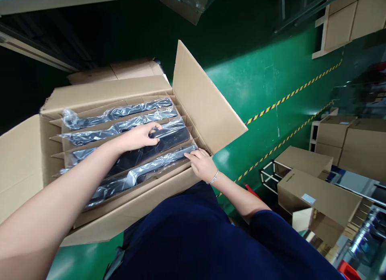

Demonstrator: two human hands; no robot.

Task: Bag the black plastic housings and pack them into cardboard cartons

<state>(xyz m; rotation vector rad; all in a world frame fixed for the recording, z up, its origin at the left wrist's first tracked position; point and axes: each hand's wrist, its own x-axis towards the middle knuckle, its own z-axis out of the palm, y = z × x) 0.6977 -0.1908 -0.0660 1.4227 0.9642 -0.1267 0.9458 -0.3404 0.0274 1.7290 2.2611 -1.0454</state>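
An open cardboard box (99, 93) stands in front of me, split by cardboard dividers into long slots. Each slot holds a long black part in a clear plastic bag. My left hand (140, 136) reaches in from the lower left, its fingers curled over the bagged black part in the third slot (171, 136). My right hand (202, 164), with a thin bracelet at the wrist, rests at the box's near right corner. Its fingers lie stretched on the end of the nearest bagged part (141, 173).
The box's right flap (205, 99) stands up and outward; a left flap (18, 159) hangs out to the side. The green floor (259, 79) carries yellow-black tape lines. More cardboard boxes (316, 195) and white frames sit at right, with others stacked at top right (350, 18).
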